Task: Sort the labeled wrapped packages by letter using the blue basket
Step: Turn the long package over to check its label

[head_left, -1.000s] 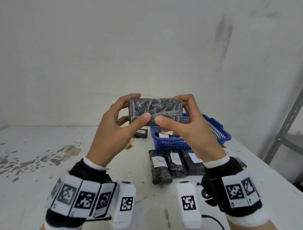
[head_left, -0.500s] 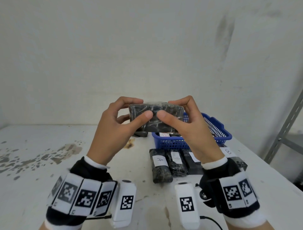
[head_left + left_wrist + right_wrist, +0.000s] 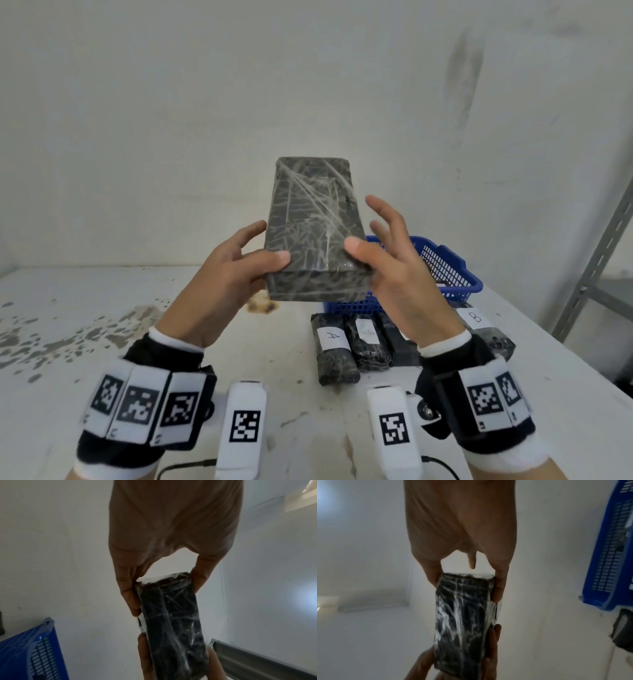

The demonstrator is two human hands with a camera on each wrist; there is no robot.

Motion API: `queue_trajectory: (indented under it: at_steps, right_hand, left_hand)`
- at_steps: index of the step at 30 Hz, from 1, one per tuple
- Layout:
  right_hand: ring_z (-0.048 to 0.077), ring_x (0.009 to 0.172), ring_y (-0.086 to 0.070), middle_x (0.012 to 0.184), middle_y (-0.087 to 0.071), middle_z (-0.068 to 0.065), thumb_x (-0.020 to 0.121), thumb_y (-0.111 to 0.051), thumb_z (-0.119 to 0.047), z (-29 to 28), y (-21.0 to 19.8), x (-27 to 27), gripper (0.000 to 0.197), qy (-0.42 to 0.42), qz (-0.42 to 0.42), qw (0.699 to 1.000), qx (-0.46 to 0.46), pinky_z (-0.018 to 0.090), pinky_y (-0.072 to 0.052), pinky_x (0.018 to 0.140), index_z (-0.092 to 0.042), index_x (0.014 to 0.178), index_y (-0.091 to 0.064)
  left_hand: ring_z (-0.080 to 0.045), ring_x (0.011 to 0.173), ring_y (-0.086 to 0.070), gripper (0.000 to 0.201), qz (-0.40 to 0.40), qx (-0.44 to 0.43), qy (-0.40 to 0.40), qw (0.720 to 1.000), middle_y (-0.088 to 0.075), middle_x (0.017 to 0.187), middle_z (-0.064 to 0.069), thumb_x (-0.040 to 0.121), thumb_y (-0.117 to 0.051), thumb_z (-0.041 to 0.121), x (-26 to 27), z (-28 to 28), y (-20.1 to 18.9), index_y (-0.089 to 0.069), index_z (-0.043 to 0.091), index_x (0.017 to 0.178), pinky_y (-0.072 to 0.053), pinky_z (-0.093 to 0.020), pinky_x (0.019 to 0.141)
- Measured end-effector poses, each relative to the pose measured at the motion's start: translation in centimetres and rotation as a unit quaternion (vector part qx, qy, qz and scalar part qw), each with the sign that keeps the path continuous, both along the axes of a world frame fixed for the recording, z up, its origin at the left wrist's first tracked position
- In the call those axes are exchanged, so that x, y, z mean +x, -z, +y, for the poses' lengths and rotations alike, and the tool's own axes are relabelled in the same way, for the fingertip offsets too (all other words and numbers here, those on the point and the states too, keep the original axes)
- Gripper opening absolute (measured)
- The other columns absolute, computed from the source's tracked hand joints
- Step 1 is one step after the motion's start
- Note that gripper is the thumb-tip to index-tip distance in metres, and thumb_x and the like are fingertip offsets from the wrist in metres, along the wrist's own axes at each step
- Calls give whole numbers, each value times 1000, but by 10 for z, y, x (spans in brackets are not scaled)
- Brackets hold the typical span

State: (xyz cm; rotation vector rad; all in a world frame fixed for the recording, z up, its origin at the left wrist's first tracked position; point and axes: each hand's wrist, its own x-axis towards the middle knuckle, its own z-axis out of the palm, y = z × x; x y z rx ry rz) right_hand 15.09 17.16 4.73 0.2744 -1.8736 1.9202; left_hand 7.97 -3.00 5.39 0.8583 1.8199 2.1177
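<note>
Dark film-wrapped package (image 3: 313, 233), unlabeled face

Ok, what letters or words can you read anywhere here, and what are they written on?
"A": white label on the nearest wrapped package lying on the table.
"B": white label on the package at the right end of the row.
Label on the second package: a handwritten mark, too unclear to read.
Held package, gripped by the left hand and right hand: no label shows.
Wrist markers: square codes, no letters.
</note>
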Motion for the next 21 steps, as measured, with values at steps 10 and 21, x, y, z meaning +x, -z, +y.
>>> queue_trajectory:
  at_steps: [10, 21]
  right_hand:
    - [20, 129, -59, 148, -52, -4, 67, -86, -28, 10, 10, -5, 111, -20, -42, 998, 35, 50, -47, 109, -36, 157, -22]
    - [13, 123, -62, 135, -64, -2, 76, -85, -35, 0, 7, -7, 87, 23, -34, 996, 77, 43, -51, 106, -24, 150, -40]
  left_hand:
    - [-19, 100, -71, 96, 41, -64, -29, 997, -70, 116, -3, 57, -84, 30, 1, 8, 0, -41, 35, 143, -57, -41, 87]
    - [-18, 106, -67, 74, 70, -30, -108, 991, -67, 115, -4, 67, -77, 45, 3, 13, -2, -49, 35, 134, -57, -36, 81]
